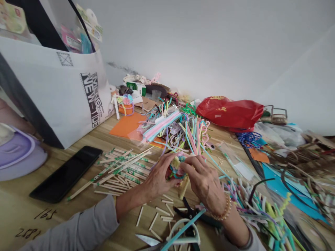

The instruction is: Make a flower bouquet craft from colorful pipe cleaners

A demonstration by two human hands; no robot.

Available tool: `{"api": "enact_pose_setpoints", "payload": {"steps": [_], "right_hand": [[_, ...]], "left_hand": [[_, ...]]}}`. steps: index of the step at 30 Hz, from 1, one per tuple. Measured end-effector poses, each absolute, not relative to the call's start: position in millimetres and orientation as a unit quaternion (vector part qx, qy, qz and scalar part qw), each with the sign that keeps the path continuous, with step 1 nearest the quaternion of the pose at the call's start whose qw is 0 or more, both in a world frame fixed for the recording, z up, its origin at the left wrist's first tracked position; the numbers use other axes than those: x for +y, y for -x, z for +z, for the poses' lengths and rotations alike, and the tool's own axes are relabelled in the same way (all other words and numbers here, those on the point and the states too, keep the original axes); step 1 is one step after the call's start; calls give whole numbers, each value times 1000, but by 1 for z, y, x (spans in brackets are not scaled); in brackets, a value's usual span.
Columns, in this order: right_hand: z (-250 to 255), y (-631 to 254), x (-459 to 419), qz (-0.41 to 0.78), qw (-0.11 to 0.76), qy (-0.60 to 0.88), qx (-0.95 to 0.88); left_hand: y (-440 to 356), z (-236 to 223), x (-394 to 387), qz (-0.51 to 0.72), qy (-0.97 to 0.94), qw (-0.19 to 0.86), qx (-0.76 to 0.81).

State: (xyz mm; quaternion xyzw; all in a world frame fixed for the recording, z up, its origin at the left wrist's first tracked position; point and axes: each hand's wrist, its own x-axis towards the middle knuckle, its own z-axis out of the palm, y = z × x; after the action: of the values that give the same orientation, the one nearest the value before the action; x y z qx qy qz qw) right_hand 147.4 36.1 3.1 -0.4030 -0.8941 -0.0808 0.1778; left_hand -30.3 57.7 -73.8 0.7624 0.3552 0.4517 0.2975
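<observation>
My left hand (pixel 159 174) and my right hand (pixel 202 183) meet at the middle of the view, pinching a small multicoloured pipe-cleaner piece (pixel 178 169) between their fingers. It shows pink, yellow and teal coils, and the fingers hide part of it. A flat wooden stick (pixel 184 187) runs down from it below my right fingers. A beaded bracelet (pixel 222 209) circles my right wrist. Loose wooden sticks (pixel 123 174) lie left of my left hand, and a heap of chenille stems (pixel 188 130) rises beyond both hands.
A black phone (pixel 65 173) lies on the wooden table (pixel 23 205) at left. Pliers (pixel 193 214) and scissors (pixel 149 240) sit below my hands. A white tote bag (pixel 54 92), red plastic bag (pixel 229 112), orange paper (pixel 125 126) and blue paper (pixel 285 190) surround the work.
</observation>
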Motion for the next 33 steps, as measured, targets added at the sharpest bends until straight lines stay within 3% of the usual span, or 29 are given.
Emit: {"api": "enact_pose_setpoints", "payload": {"steps": [8,18,26,33], "right_hand": [[8,-142,30,-107,122,402,-901],[2,-143,36,-55,204,431,-877],[25,-161,38,106,350,403,-839],[26,-170,39,92,314,436,-838]], "left_hand": [[29,-70,57,461,-754,301,358],[36,-59,54,455,-743,356,339],[34,-51,54,445,-696,405,391],[36,-51,55,423,-702,413,397]]}}
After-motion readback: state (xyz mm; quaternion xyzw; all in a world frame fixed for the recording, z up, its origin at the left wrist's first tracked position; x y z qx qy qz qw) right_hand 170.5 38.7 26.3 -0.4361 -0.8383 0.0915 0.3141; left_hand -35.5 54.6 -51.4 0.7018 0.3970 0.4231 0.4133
